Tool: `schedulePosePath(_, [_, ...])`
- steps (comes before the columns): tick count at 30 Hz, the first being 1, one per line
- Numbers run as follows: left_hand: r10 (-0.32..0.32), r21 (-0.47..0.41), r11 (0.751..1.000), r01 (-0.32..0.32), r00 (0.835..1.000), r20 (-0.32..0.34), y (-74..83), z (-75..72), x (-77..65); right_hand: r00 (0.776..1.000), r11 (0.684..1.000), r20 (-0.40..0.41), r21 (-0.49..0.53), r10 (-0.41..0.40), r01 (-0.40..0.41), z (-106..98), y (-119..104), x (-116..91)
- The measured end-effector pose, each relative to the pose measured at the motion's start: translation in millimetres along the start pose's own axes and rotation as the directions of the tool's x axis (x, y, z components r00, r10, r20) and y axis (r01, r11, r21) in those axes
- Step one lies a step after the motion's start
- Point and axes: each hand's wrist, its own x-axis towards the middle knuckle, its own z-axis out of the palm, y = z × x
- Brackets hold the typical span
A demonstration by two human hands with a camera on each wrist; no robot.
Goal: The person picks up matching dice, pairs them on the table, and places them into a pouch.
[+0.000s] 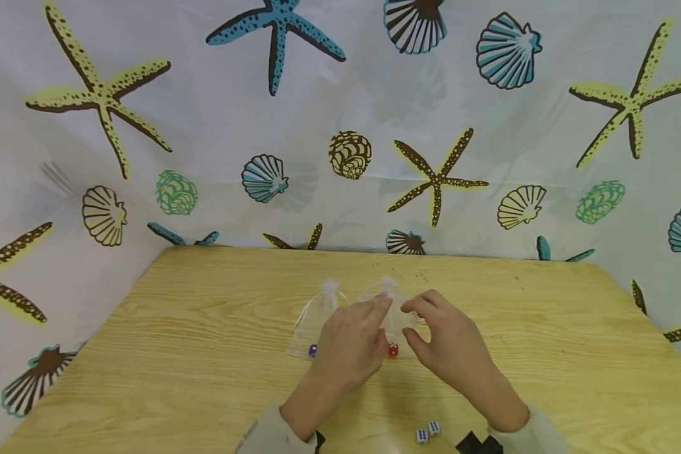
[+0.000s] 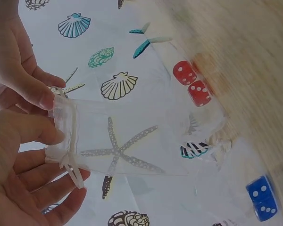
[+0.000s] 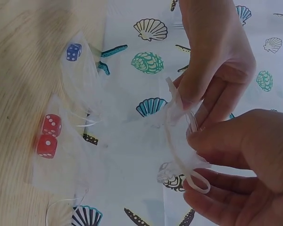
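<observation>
Both hands meet at the mouth of a small sheer white drawstring pouch [image 2: 89,134]. My left hand [image 1: 352,340] pinches one side of its gathered edge between thumb and fingers. The opposite side is pinched by my right hand [image 1: 454,343], with the cord [image 3: 174,157] looping out beside the fingers. No dice show inside this raised pouch. Beneath it, on the table, lie two similar pouches. One, on the right, holds two red dice [image 3: 49,136]; the other, on the left, holds blue dice [image 2: 262,197]. In the head view the hands cover much of both.
Two white dice [image 1: 428,432] rest on the wooden table [image 1: 204,378] near its front, between the forearms. A white cloth [image 1: 329,113] printed with starfish and shells hangs behind the table and along both sides.
</observation>
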Motion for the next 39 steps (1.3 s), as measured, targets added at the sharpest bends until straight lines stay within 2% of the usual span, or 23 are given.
schedulePosePath(8, [0.011,0.028,1.0,-0.012,0.999,0.032,0.3,1.7,0.5,0.999,1.0,0.03,0.015,0.022,-0.023,-12.8,6.0,-18.2])
schedulePosePath(10, [0.009,0.027,1.0,-0.01,0.999,0.042,0.9,1.7,0.3,0.997,0.999,0.065,0.024,0.04,-0.042,-15.5,7.0,-25.3])
schedulePosePath(13, [0.004,0.033,0.999,-0.006,0.999,0.055,1.4,1.2,0.5,0.985,0.996,0.161,0.056,0.055,-0.065,-17.3,9.8,-36.0])
schedulePosePath(20, [0.007,0.03,1.0,-0.009,0.998,0.06,2.0,2.6,0.6,0.919,0.978,0.394,0.183,0.025,-0.105,-13.3,26.4,-57.8])
schedulePosePath(25, [0.01,0.023,1.0,-0.012,0.997,0.074,2.5,3.7,-0.4,0.835,0.959,0.548,0.212,0.045,-0.19,-10.6,34.7,-67.4])
schedulePosePath(27, [0.009,0.026,1.0,-0.011,0.997,0.078,2.1,3.9,-0.8,0.809,0.953,0.586,0.214,0.051,-0.216,-9.2,36.2,-70.0])
schedulePosePath(30, [0.009,0.03,0.999,-0.012,0.997,0.082,1.3,4.4,-1.2,0.795,0.947,0.605,0.225,0.047,-0.227,-6.7,37.4,-72.9])
schedulePosePath(33, [0.01,0.029,0.999,-0.013,0.996,0.086,0.6,4.8,-1.4,0.796,0.944,0.604,0.246,0.03,-0.222,-4.2,38.6,-74.8])
schedulePosePath(35, [0.012,0.028,1.0,-0.014,0.996,0.09,0.3,4.9,-1.4,0.789,0.938,0.614,0.257,0.029,-0.235,-2.7,39.4,-75.8])
schedulePosePath(39, [0.012,0.03,0.999,-0.015,0.995,0.102,0.0,4.5,-1.5,0.743,0.918,0.667,0.256,0.059,-0.302,1.0,41.0,-77.1])
